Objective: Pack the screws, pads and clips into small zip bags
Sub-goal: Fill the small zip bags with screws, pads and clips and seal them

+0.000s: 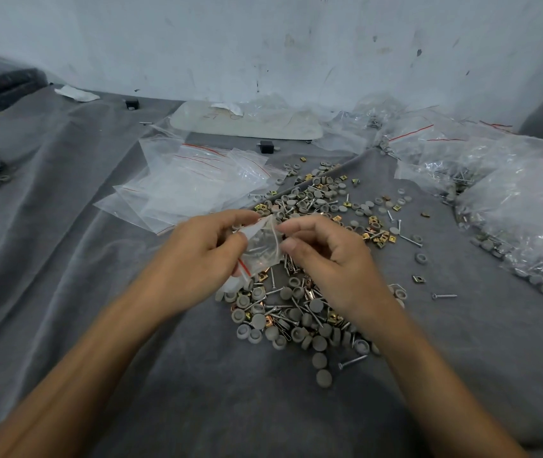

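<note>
Two hands, the left hand (197, 249) and right hand (326, 259), are each pinching the small zip bag (260, 249) just above the loose pile (296, 312) of pads, screws and clips, with screws showing through its film. Filled bags (524, 206) are lying heaped at the right and empty bags (190, 183) are waiting behind the left hand, so I judge the job partly done. Fingers are hiding whether the zip is sealed or pads and clips are inside.

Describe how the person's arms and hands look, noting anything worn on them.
Both forearms are bare, with no sleeves in view. The left hand and the right hand wear no gloves, rings, watch or bands. The visible nails are short.
</note>
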Demonstrator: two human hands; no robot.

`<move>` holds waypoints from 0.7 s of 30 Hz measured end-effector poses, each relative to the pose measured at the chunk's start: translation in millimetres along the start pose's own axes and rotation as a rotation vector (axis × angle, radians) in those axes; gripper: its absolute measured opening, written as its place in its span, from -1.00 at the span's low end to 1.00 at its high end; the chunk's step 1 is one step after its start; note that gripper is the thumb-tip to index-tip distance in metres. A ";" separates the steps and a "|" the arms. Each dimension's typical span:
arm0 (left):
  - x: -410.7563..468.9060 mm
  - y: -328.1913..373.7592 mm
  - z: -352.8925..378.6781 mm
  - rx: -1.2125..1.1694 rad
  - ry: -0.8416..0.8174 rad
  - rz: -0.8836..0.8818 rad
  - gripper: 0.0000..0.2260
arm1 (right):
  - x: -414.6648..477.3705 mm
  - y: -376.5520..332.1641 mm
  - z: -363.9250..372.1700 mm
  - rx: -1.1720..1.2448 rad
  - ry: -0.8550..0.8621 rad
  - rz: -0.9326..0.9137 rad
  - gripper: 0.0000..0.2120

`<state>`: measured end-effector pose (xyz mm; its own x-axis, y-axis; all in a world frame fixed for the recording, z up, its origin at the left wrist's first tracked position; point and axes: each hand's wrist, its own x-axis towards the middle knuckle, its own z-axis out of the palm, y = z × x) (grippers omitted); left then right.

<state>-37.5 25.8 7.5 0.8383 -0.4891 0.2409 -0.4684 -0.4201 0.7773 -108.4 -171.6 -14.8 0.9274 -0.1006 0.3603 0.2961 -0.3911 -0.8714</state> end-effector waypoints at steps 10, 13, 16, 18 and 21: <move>-2.1 2.3 -2.4 0.012 0.015 -0.003 -0.66 | -10.8 12.0 -2.8 -0.847 -0.341 0.032 -0.75; -3.6 1.5 -3.3 0.008 0.008 -0.009 -0.66 | -11.9 9.9 -6.3 -0.896 -0.365 -0.017 -0.78; -3.9 1.0 -4.0 0.014 0.007 -0.010 -0.65 | -12.1 8.7 -13.7 -0.858 -0.388 0.017 -0.81; -3.6 1.1 -3.8 0.016 0.004 -0.009 -0.65 | -12.0 8.8 -15.9 -0.843 -0.408 0.044 -0.84; -4.3 0.7 -3.8 0.021 0.000 -0.005 -0.65 | -12.1 9.7 -16.9 -0.811 -0.407 0.074 -0.88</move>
<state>-40.3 30.6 9.2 0.8408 -0.4867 0.2369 -0.4698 -0.4388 0.7660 -120.7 -189.6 -22.0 0.9923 0.1194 0.0327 0.1235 -0.9357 -0.3304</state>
